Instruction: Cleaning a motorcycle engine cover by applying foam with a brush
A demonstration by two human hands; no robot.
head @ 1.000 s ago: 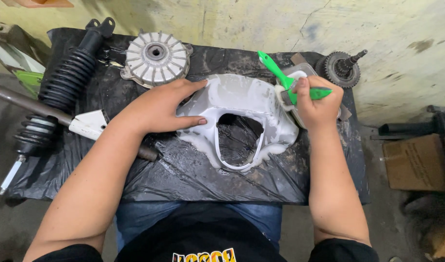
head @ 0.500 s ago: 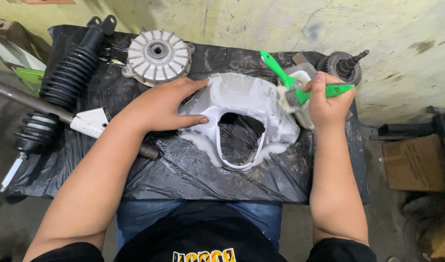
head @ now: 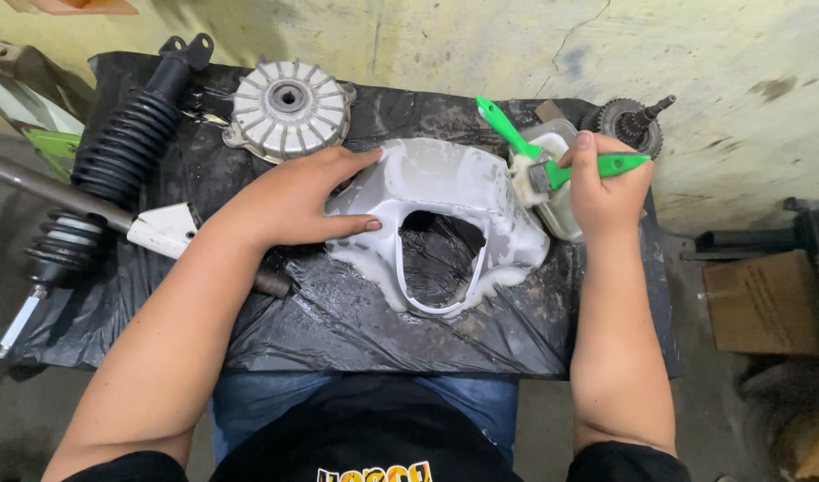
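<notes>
Right now the left hand [head: 289, 201] lies flat and spread on the left side of a white plastic cover [head: 445, 210], fingers apart and thumb stretched along its lower edge, pressing on it rather than gripping. That cover, a curved shell with a large oval opening in its middle, sits near the centre of the surface [head: 338, 321], which is wrapped in crumpled black plastic sheet; white foam or paste coats the shell and has pooled on the sheet around its lower rim. The right hand [head: 606, 187] is clamped around the green handle of a brush [head: 552, 174], whose bristle end rests against the right flank of the cover. A second green handle [head: 503, 125] slants up and left just behind it. Just behind the brush stands a small pale container [head: 552, 192], partly hidden by the hand, so its contents cannot be made out.

At the back of the surface, left of the cover, lies a round finned metal hub [head: 289, 112]. Farther left a black coil shock absorber [head: 115, 170] runs diagonally, and a grey metal tube [head: 53, 192] with a white bracket [head: 164, 228] crosses beneath it. At the back right corner sits a dark gear on a shaft [head: 632, 125]. A brown cardboard box [head: 757, 303] stands on the floor to the right, well apart from the surface.
</notes>
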